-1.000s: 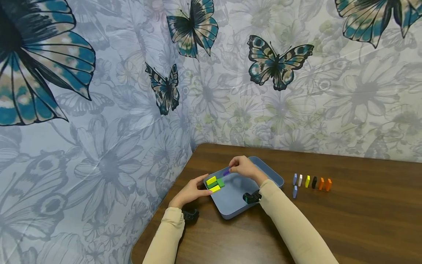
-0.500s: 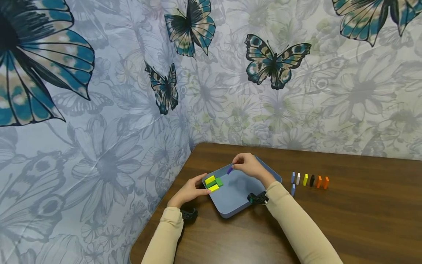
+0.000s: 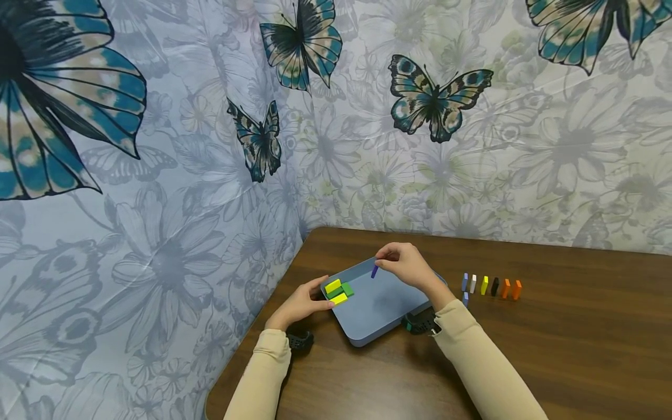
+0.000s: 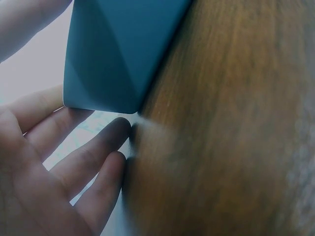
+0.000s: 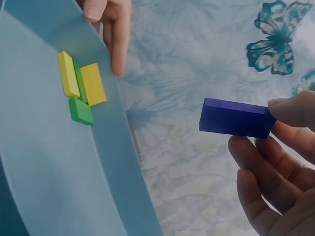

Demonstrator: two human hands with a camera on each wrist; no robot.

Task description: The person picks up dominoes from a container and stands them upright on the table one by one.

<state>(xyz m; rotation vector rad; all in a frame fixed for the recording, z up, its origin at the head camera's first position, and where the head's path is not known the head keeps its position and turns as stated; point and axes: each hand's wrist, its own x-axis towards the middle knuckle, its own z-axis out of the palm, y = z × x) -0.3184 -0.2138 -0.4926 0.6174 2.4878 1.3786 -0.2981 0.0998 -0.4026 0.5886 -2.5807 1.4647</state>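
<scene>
A smooth deep-purple rectangular block, pinched by one end in my right hand, is raised near the far rim of a shallow blue-grey tray.
It is flat-faced and crisp-edged, its narrow side a brighter violet. My left hand holds the round-cornered tray's left end, where two yellow blocks and two green blocks cluster; wood grain streaks the brown tabletop.
</scene>
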